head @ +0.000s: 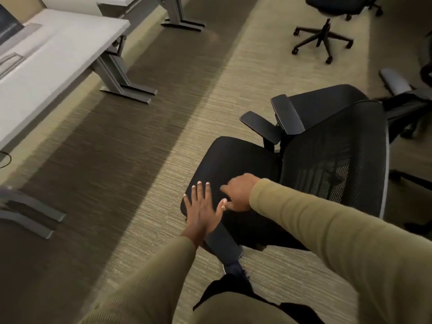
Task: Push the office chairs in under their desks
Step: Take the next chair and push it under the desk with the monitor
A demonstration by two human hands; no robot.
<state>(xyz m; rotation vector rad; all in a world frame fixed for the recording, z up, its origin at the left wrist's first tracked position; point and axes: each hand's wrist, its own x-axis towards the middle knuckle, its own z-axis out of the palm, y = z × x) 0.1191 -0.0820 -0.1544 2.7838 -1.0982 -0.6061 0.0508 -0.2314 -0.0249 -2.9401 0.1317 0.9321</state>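
Chair (245,164): on the carpet at 1 o'clock, well apart from the desk (58,54) at 10 o'clock.
Left hand (201,206): flat, fingers straight and slightly spread over the seat's front edge; contact unclear.
Right hand (238,195): fingers curled under above the seat, nothing visibly held.
Step, judged: starting the push.
Advice: grip the backrest (339,160) instead, roll toward 10 o'clock, keep the armrests clear of the desk leg (117,76).
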